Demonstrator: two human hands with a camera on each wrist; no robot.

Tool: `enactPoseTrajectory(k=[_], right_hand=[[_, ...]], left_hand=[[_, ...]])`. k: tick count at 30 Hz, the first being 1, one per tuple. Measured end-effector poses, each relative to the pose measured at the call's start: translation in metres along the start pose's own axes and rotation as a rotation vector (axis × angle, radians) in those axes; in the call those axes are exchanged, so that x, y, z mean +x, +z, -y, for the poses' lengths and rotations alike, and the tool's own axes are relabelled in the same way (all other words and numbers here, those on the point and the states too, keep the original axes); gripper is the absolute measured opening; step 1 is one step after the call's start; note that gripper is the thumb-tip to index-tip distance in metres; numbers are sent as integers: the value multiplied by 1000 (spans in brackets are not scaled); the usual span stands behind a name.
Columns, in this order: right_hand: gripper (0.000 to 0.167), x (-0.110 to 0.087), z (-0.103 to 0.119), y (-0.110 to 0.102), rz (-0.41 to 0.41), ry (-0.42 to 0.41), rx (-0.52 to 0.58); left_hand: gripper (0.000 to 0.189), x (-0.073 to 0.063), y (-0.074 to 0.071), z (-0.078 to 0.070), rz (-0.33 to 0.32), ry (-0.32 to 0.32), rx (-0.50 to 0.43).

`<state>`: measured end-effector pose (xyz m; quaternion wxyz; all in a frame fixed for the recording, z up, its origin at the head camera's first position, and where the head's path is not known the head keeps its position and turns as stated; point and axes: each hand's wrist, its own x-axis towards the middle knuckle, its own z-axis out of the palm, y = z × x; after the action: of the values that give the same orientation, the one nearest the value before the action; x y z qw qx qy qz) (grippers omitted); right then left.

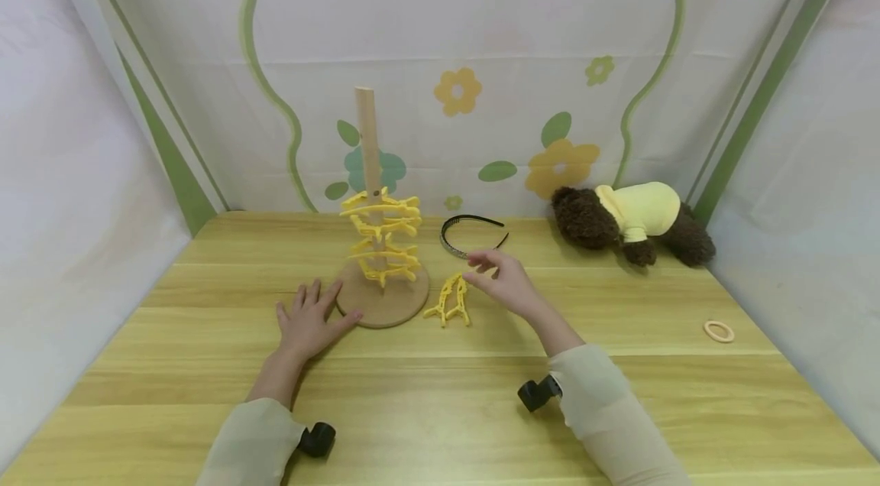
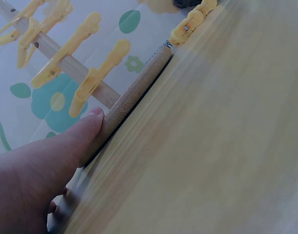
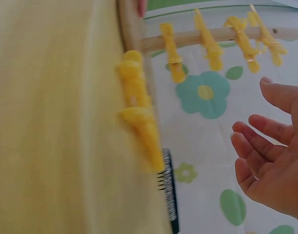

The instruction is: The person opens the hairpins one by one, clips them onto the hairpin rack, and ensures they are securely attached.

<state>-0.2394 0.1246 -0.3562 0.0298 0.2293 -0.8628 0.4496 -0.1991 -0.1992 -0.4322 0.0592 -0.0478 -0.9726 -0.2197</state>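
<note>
A wooden post (image 1: 370, 142) stands upright on a round wooden base (image 1: 371, 306). Several yellow plastic clips (image 1: 382, 212) sit around the post in stacked levels. My left hand (image 1: 307, 325) rests at the base's left edge with spread fingers; in the left wrist view its thumb (image 2: 93, 119) touches the rim. To the right of the base, more yellow clips (image 1: 450, 302) lie on the table. Just above and beside them hovers my right hand (image 1: 505, 283), its fingers loosely bent and holding nothing, as the right wrist view shows the hand (image 3: 275, 151) apart from the clips.
Behind the loose clips lies a black headband (image 1: 450, 225) with teeth. A brown plush toy in a yellow shirt (image 1: 639, 211) lies at the back right. A small wooden ring (image 1: 718, 331) is on the right side of the table (image 1: 426, 409). Patterned fabric (image 1: 412, 27) hangs behind.
</note>
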Motion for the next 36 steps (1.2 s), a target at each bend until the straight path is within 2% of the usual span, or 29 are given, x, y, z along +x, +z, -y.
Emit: enactPoseTrajectory(k=[10, 16, 20, 25, 29, 36], right_hand=[[37, -23, -22, 17, -31, 86, 54], [37, -31, -34, 32, -46, 94, 127], [32, -34, -42, 46, -64, 90, 57], [18, -36, -46, 55, -116, 83, -19], [10, -35, -45, 54, -149, 100, -52], [9, -35, -47, 46, -210, 131, -86]], left_hand=[[79, 0, 0, 1, -11, 4, -10], [78, 0, 0, 1, -18, 8, -7], [79, 0, 0, 2, -11, 9, 0], [80, 0, 2, 2, -4, 11, 0], [80, 0, 2, 3, -8, 9, -6], [79, 0, 1, 2, -8, 8, -15]])
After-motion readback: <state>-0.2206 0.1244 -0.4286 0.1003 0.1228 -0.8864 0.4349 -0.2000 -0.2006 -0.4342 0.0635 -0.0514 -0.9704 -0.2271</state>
